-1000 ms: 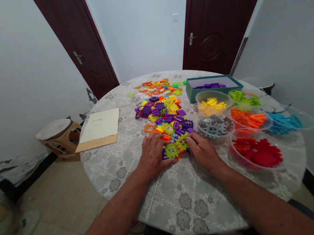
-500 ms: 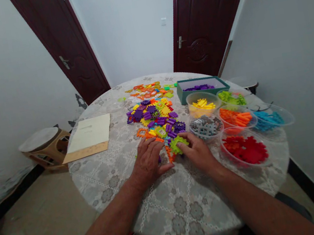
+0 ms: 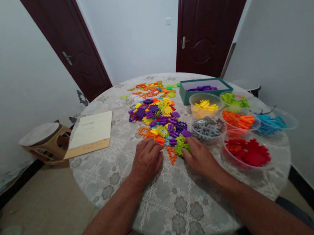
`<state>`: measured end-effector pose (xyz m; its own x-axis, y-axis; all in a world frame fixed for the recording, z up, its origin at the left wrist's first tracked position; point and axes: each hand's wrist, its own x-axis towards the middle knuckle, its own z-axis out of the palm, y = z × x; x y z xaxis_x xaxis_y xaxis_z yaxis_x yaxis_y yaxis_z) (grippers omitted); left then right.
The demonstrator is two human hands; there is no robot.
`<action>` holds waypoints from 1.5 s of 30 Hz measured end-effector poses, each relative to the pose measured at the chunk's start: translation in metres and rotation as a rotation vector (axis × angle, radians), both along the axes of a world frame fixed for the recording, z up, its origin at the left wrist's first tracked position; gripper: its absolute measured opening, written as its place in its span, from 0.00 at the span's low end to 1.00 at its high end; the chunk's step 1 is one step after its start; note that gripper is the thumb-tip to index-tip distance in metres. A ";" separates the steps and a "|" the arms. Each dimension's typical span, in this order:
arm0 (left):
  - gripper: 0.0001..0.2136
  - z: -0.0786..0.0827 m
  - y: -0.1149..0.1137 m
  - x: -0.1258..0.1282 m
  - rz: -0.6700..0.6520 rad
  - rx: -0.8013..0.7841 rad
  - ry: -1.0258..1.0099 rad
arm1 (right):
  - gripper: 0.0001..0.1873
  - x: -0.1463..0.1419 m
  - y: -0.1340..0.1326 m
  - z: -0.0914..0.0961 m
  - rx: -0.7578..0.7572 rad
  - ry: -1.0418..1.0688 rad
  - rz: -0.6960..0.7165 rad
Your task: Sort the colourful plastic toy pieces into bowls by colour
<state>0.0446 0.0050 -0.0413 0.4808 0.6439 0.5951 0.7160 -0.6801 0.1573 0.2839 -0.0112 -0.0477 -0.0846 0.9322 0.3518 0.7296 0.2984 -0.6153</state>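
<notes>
A long heap of plastic building pieces in purple, yellow, orange and green lies down the middle of a round table. My left hand rests at the near end of the heap, fingers curled down on the cloth beside orange pieces. My right hand is closed on a lime green gear-shaped piece, pinched between thumb and fingers at the heap's near edge.
Clear tubs to the right hold sorted pieces: yellow, grey, green, orange, blue, red. A teal box holds purple ones. A booklet lies left; a stool stands beyond.
My right hand has drawn the green piece slightly nearer and lower. My left hand's fingers have curled in. The view has shifted a little.
</notes>
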 end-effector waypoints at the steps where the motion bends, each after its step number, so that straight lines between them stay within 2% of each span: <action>1: 0.09 0.000 0.000 0.000 -0.002 -0.001 0.002 | 0.10 0.000 0.000 0.001 -0.010 0.012 0.023; 7: 0.10 -0.003 0.001 0.002 -0.007 -0.015 0.018 | 0.08 -0.008 -0.008 0.014 -0.149 0.047 0.358; 9: 0.11 -0.003 0.001 0.002 -0.014 -0.023 0.024 | 0.08 -0.009 -0.010 0.017 -0.152 0.051 0.402; 11: 0.12 -0.003 0.001 0.001 -0.023 -0.030 0.031 | 0.09 -0.007 -0.009 0.018 -0.102 0.120 0.357; 14: 0.11 -0.003 0.000 0.001 -0.032 -0.040 0.045 | 0.10 -0.001 -0.002 0.017 0.008 0.249 0.191; 17: 0.09 -0.003 0.000 0.001 -0.031 -0.049 0.056 | 0.10 0.003 0.006 0.010 0.021 0.233 0.103; 22: 0.09 -0.006 0.002 0.003 -0.028 -0.067 0.081 | 0.14 0.001 0.014 -0.005 -0.013 0.090 0.171; 26: 0.10 -0.008 0.002 0.004 -0.031 -0.067 0.085 | 0.20 -0.002 0.014 -0.008 0.022 0.047 0.260; 29: 0.10 -0.007 0.002 0.004 -0.037 -0.065 0.078 | 0.15 -0.004 0.011 -0.003 0.065 0.041 0.294; 32: 0.10 -0.005 0.003 0.004 -0.052 -0.054 0.062 | 0.12 -0.009 0.006 0.001 0.064 0.050 0.267; 37: 0.13 -0.009 0.010 0.000 -0.092 -0.005 0.068 | 0.24 -0.018 0.005 0.001 0.050 0.101 0.281; 39: 0.13 -0.010 0.014 -0.002 -0.134 0.007 0.067 | 0.23 -0.018 0.005 0.005 0.063 0.094 0.261; 42: 0.12 -0.007 0.017 -0.009 -0.119 0.040 0.034 | 0.16 -0.015 0.001 0.020 0.092 0.105 0.222; 45: 0.10 0.001 0.018 -0.019 -0.035 0.093 -0.007 | 0.12 -0.007 -0.006 0.042 0.146 0.174 0.203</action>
